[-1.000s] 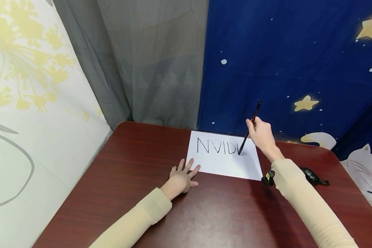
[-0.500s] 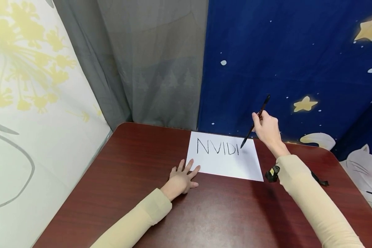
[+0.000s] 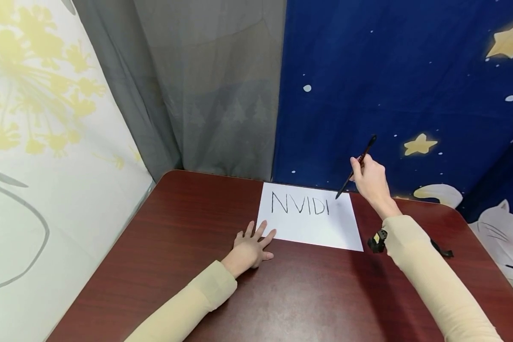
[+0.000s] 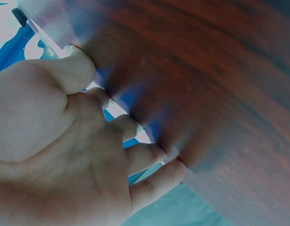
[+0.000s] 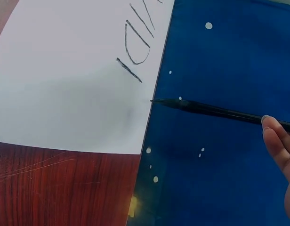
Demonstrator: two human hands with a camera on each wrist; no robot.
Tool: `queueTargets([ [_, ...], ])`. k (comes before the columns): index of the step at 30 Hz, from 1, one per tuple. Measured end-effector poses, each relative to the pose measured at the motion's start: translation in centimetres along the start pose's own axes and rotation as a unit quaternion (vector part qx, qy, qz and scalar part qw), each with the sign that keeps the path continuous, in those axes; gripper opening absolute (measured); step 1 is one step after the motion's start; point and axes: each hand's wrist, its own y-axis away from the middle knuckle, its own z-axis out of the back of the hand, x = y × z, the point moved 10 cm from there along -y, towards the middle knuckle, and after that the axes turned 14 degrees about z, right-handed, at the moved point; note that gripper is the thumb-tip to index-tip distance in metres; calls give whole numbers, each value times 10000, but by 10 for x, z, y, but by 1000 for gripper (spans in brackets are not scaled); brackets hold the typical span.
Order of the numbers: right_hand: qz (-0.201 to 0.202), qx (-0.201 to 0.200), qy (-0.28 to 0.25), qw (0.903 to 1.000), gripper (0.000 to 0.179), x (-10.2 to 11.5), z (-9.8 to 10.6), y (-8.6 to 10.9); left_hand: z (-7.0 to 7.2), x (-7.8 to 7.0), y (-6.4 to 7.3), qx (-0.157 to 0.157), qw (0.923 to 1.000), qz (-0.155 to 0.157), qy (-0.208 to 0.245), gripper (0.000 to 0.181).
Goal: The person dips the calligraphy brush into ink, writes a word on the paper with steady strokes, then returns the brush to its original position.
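A sheet of white paper (image 3: 308,230) lies near the far edge of the table, with the dark letters "NVIDI" (image 3: 300,203) along its upper part. My right hand (image 3: 371,180) pinches a dark, thin paintbrush (image 3: 354,172), tilted with its pointed tip down. That brush tip (image 5: 166,102) is at the paper's far edge, right of the last stroke; I cannot tell whether it touches. My left hand (image 3: 248,249) rests with fingers spread at the paper's lower left corner. In the left wrist view, its fingers (image 4: 157,181) reach down to the table.
The reddish-brown table (image 3: 162,247) ends at a grey curtain (image 3: 222,95) and a blue starry curtain (image 3: 346,85). A black object (image 3: 442,249) lies on the right, mostly hidden behind my right sleeve. A black device (image 3: 377,241) sits at my right wrist.
My right hand has lifted the brush off the last upright stroke and moved it right and toward the paper's far edge. The left hand stays where it was.
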Motion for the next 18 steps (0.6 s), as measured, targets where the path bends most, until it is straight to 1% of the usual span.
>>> queueTargets([
  [1,0,16,3,10000,38,0,0,1,2,0,1,-21,10000,31,-11,68],
  [8,-16,203,54,9998,38,-2,-8,3,-8,-1,-11,-6,10000,-54,20,69],
  [11,-62,268,16,9996,39,-3,-10,4,-10,-2,-14,-5,10000,-72,11,69],
  [18,-78,301,3,9995,39,-4,-14,6,-9,-1,-13,-46,9999,-50,103,68],
])
